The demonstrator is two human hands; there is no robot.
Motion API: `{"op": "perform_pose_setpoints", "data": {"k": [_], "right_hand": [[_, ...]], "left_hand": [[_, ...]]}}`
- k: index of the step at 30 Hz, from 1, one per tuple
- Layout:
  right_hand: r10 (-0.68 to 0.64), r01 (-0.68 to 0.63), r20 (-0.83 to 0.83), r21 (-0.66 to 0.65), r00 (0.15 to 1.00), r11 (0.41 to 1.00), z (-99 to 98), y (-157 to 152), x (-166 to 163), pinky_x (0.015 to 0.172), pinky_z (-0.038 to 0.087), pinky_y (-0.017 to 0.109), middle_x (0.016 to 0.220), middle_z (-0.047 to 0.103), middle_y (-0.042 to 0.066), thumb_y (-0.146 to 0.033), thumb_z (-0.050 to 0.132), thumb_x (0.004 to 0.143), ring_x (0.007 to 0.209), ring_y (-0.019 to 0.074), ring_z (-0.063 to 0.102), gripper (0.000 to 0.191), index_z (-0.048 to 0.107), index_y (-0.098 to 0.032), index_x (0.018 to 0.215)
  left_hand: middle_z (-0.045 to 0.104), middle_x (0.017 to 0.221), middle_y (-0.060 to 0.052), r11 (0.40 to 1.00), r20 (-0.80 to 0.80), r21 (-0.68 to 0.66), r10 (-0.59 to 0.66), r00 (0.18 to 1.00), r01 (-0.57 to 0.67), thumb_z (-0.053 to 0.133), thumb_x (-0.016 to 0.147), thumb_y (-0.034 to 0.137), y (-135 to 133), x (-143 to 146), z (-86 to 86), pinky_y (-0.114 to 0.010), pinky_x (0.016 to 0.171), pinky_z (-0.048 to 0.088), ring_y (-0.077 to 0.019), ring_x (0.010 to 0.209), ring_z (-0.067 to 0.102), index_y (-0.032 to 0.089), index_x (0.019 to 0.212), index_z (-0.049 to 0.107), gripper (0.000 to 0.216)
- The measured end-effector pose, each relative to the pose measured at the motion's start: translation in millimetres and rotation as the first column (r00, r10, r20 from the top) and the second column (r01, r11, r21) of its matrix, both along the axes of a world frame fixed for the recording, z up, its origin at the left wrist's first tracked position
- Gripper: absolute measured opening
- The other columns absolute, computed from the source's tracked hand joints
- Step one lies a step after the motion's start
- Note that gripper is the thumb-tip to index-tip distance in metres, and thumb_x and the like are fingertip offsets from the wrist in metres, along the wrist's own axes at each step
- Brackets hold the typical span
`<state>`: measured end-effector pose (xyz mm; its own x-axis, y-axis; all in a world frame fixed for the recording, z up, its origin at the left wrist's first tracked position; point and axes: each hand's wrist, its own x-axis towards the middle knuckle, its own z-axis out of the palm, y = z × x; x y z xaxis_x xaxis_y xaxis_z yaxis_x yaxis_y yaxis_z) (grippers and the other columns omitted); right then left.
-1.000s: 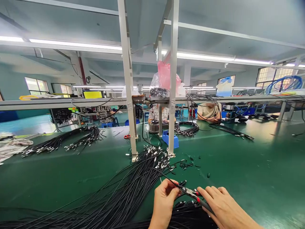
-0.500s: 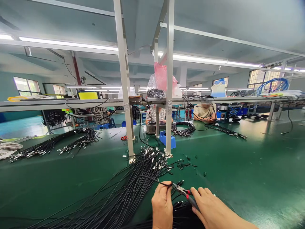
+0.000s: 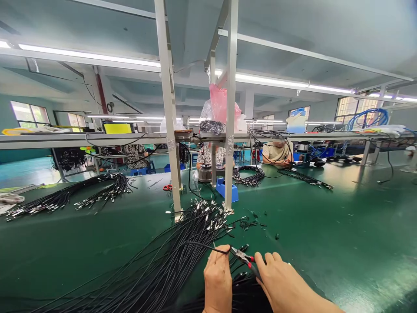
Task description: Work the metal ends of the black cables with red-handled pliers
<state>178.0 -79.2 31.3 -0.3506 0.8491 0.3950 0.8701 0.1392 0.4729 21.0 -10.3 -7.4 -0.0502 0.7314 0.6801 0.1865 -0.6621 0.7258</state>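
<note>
1. The big fan of thin black cables with metal ends [image 3: 169,261] spreads from near left to the white frame post [image 3: 169,130] on the green table mat [image 3: 325,226]; by the look of it, most still wait for you.
2. A second black cable heap [image 3: 250,291] lies under your wrists.
3. Small black offcuts [image 3: 247,224] lie beyond, which suggests some ends are trimmed.
4. Your right hand [image 3: 280,282] grips the red-handled pliers [image 3: 244,257], its jaws at the cable end.
5. Your left hand [image 3: 217,278] pinches one black cable [image 3: 202,244].
</note>
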Motion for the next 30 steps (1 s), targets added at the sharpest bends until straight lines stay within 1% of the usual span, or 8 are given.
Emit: {"op": "perform_pose_setpoints", "data": {"k": [5,9,13,19,22,24,26,30], "right_hand": [[-0.007,0.009,0.031,-0.051,1.0,0.999,0.6,-0.6,1.8,0.052,0.024,0.031,0.078,0.055,0.006,-0.01,0.061,0.059,0.064,0.0204,0.05,0.03,0.058,-0.018,0.088],[0.014,-0.014,0.001,-0.002,1.0,1.0,-0.1,1.0,4.4,0.05,0.018,0.031,0.072,0.053,0.006,-0.012,0.06,0.058,0.06,0.0195,0.048,0.028,0.054,-0.018,0.085],[0.032,-0.032,-0.002,0.019,0.999,0.999,-3.1,3.6,8.1,0.049,0.015,0.031,0.069,0.052,0.005,-0.014,0.06,0.061,0.058,0.0194,0.048,0.025,0.052,-0.019,0.083],[-0.02,0.017,-0.058,-0.055,0.998,0.998,-6.1,4.1,17.4,0.051,0.024,0.029,0.075,0.057,0.005,-0.012,0.058,0.067,0.063,0.0198,0.054,0.025,0.054,-0.019,0.09],[-0.014,0.003,-0.122,-0.09,0.992,0.996,-7.7,1.7,21.7,0.054,0.031,0.027,0.078,0.059,0.004,-0.011,0.057,0.071,0.067,0.0193,0.057,0.028,0.056,-0.018,0.099],[0.008,-0.028,-0.181,-0.105,0.984,0.994,-10.0,-1.2,24.2,0.057,0.035,0.027,0.08,0.059,0.004,-0.012,0.056,0.074,0.069,0.0192,0.058,0.03,0.057,-0.018,0.103],[0.046,-0.073,-0.248,-0.097,0.968,0.993,-13.4,-4.5,28.2,0.059,0.039,0.027,0.084,0.059,0.004,-0.014,0.055,0.076,0.073,0.0196,0.058,0.028,0.056,-0.02,0.104],[0.139,-0.135,-0.306,0.034,0.942,0.99,-20.1,-7.5,43.5,0.066,0.047,0.027,0.094,0.056,0.005,-0.016,0.048,0.083,0.082,0.0194,0.056,0.034,0.05,-0.018,0.117]], "left_hand": [[0.073,0.089,-0.005,1.0,-0.017,0.01,0.004,1.0,-0.004,0.055,0.084,0.017,1.4,-0.3,-1.1,-0.037,0.087,0.051,-0.0229,0.087,0.068,0.026,0.09,0.072,0.02],[0.073,0.088,-0.006,0.998,-0.059,0.048,0.038,0.998,-0.036,0.052,0.084,0.015,1.2,-1.3,0.4,-0.036,0.085,0.052,-0.0224,0.087,0.068,0.025,0.09,0.072,0.023],[0.073,0.088,-0.006,0.999,-0.008,0.028,0.018,1.0,-0.017,0.056,0.083,0.019,1.6,-1.5,1.0,-0.037,0.085,0.052,-0.0237,0.087,0.068,0.025,0.089,0.072,0.018],[0.072,0.091,-0.009,0.997,-0.007,-0.039,-0.068,0.998,0.068,0.059,0.083,0.03,-1.1,2.9,7.5,-0.038,0.087,0.051,-0.0256,0.09,0.067,0.024,0.09,0.072,0.016],[0.071,0.09,-0.009,0.978,0.026,-0.146,-0.145,0.989,0.147,0.06,0.082,0.038,-5.4,4.9,18.8,-0.034,0.082,0.05,-0.0246,0.087,0.065,0.022,0.089,0.072,0.021],[0.068,0.078,-0.006,0.941,0.12,-0.269,-0.181,0.976,0.207,0.061,0.081,0.045,-6.4,5.3,25.4,-0.03,0.072,0.05,-0.0209,0.074,0.063,0.02,0.083,0.072,0.027],[0.063,0.067,-0.002,0.866,0.296,-0.393,-0.2,0.934,0.31,0.065,0.075,0.05,-5.0,4.6,29.2,-0.026,0.063,0.047,-0.0163,0.063,0.058,0.018,0.076,0.07,0.032],[0.061,0.065,0.001,0.619,0.66,-0.488,-0.2,0.724,0.616,0.079,0.062,0.047,-0.3,-0.8,30.2,-0.021,0.055,0.044,-0.0102,0.057,0.055,0.015,0.073,0.065,0.037]]}}
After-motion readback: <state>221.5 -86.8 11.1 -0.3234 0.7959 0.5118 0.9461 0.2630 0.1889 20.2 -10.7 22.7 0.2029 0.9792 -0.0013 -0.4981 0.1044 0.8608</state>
